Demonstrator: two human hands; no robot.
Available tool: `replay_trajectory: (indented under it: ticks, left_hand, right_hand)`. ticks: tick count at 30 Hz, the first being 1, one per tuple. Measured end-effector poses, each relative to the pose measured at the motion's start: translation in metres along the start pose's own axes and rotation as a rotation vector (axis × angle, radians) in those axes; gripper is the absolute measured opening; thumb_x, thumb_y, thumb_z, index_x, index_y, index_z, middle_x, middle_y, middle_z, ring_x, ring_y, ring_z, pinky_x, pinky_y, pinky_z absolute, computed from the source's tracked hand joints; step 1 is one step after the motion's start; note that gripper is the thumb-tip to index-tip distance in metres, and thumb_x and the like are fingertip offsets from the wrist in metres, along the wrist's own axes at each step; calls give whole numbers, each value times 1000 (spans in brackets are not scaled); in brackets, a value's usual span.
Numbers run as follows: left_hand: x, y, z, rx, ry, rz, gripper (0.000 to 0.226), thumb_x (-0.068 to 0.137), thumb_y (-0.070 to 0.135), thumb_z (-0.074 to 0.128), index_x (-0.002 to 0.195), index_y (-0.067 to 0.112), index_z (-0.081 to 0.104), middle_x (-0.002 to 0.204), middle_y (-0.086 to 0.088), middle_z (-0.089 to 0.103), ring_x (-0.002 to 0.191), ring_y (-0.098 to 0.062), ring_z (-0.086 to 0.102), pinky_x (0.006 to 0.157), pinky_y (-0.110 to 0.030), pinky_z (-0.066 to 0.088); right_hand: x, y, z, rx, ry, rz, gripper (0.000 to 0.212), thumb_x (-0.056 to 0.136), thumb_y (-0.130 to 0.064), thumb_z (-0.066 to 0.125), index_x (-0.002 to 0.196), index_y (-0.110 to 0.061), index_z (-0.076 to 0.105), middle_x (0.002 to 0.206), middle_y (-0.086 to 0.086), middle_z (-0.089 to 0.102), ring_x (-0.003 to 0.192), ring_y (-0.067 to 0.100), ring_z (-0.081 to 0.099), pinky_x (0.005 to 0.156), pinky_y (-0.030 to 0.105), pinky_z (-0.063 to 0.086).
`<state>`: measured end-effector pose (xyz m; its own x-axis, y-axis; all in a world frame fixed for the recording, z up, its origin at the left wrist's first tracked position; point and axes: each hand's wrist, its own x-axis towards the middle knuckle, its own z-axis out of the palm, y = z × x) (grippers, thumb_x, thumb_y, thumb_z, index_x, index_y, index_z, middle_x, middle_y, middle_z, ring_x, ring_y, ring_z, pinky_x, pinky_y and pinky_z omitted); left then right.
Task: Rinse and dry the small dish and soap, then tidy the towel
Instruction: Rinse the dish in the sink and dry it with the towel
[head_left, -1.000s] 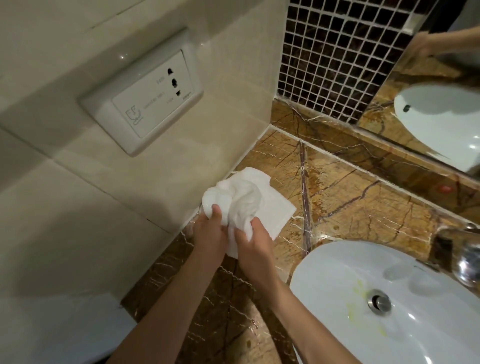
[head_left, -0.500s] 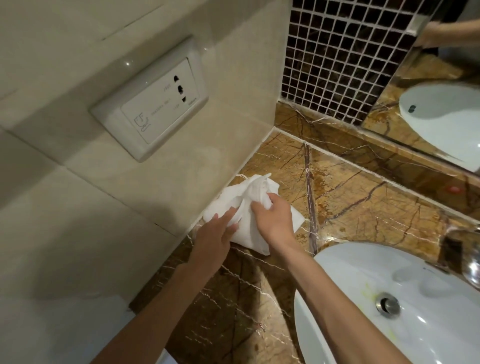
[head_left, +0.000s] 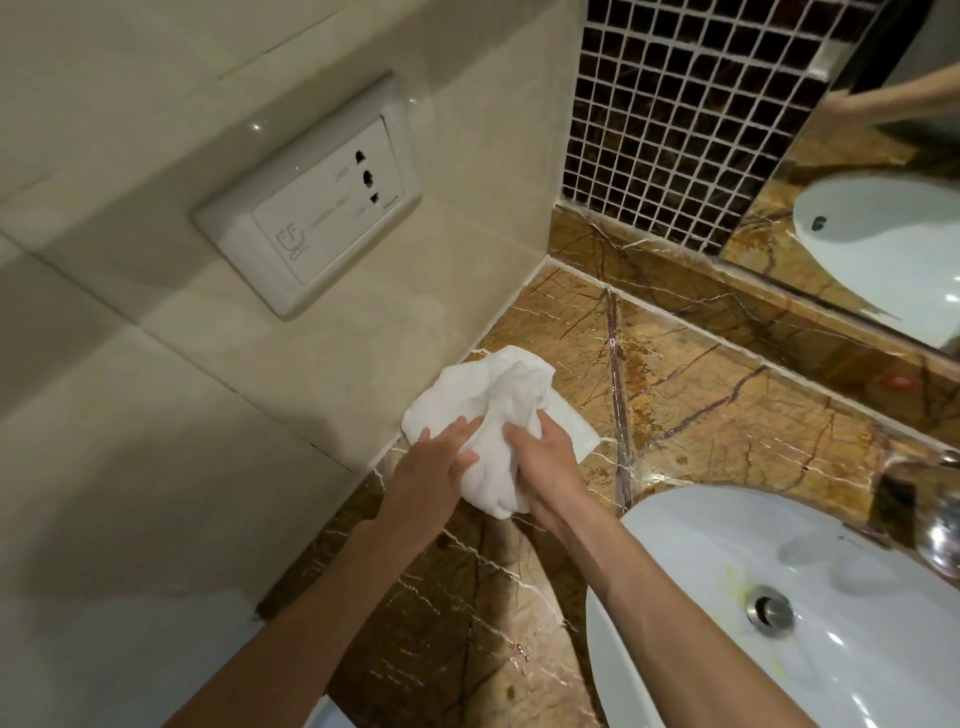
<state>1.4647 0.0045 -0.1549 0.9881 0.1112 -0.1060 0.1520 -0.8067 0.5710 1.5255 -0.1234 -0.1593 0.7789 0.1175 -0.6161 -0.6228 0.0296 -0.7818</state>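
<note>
A crumpled white towel (head_left: 493, 405) lies bunched on the brown marble counter (head_left: 727, 415), close to the beige tiled wall. My left hand (head_left: 434, 460) presses on its left side with the fingers spread over the cloth. My right hand (head_left: 545, 460) grips a fold of the towel from the right. Neither the small dish nor the soap shows anywhere; whether something is wrapped inside the cloth I cannot tell.
A white basin (head_left: 675, 597) with a metal drain (head_left: 771, 613) sits at the lower right, a chrome tap (head_left: 935, 530) at its right edge. A wall socket plate (head_left: 311, 213) hangs at the upper left. Dark mosaic tiles (head_left: 675, 119) and a mirror (head_left: 883, 208) stand behind the counter.
Both hands have kept working the towel: the right hand went from its top fold back to the near right side, the left hand stayed on the left part. The bundle is more bunched.
</note>
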Motion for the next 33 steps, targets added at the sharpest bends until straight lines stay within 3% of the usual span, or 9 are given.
replay_trajectory:
  ticks: [4,10,14,16,20,22,26,31,33]
  left_hand:
    - [-15,-14,-10,110,74,197,44,95,27,33,124,7,59,127,-16,61,123,-36,53,104,-57,39]
    - [-11,-9,-15,353,-34,204,40,90,6,56,129,12,55,137,-21,51,130,-39,44,106,-53,38]
    - [-18,-1,-6,208,112,291,42,77,-12,65,116,4,65,125,-29,58,119,-47,52,96,-61,45]
    - [-17,5,-2,159,128,392,48,76,-18,61,118,4,64,130,-31,53,124,-47,46,103,-60,37]
    - [-10,31,5,193,-71,418,57,90,-7,50,139,22,42,154,-17,20,144,-34,14,118,-38,14]
    - [-11,41,12,207,-97,483,62,91,-4,52,142,29,35,157,-10,11,146,-26,5,118,-33,11]
    - [-11,74,19,301,-200,607,59,96,15,50,147,29,23,158,-10,-7,145,-21,-14,120,-33,0]
    - [-21,118,41,48,-328,520,66,94,43,45,149,31,9,160,1,1,146,-15,2,117,-35,13]
    - [-21,136,56,-117,-300,470,50,96,37,44,144,26,32,152,0,32,139,-14,26,108,-27,24]
  right_hand:
    - [12,-15,-2,19,206,35,40,86,-5,54,125,-9,53,97,4,66,84,21,63,68,30,52]
    - [-6,3,-11,-51,321,-94,42,86,2,53,126,-9,43,116,11,58,97,23,56,79,27,41]
    - [-28,4,-14,-229,469,-324,49,90,-15,55,136,-10,39,131,5,49,119,20,47,99,34,40]
    - [-42,7,-17,-173,437,-369,30,94,-22,52,123,-17,51,120,-3,54,112,15,52,92,30,43]
    - [-60,0,-29,45,148,-156,17,95,-17,51,88,-7,62,79,5,64,71,19,62,61,28,50]
    - [-65,0,-43,69,159,-144,18,93,-15,52,86,-2,63,78,12,67,74,26,65,65,34,53]
    - [-79,6,-78,171,263,-144,22,90,-2,46,88,-1,67,74,14,67,61,23,65,48,28,52]
    - [-103,18,-136,175,424,-169,28,88,1,40,87,-5,68,79,12,68,64,22,60,43,26,46]
    - [-116,24,-163,146,466,-192,31,88,-2,40,86,-13,69,83,7,69,69,20,62,44,24,47]
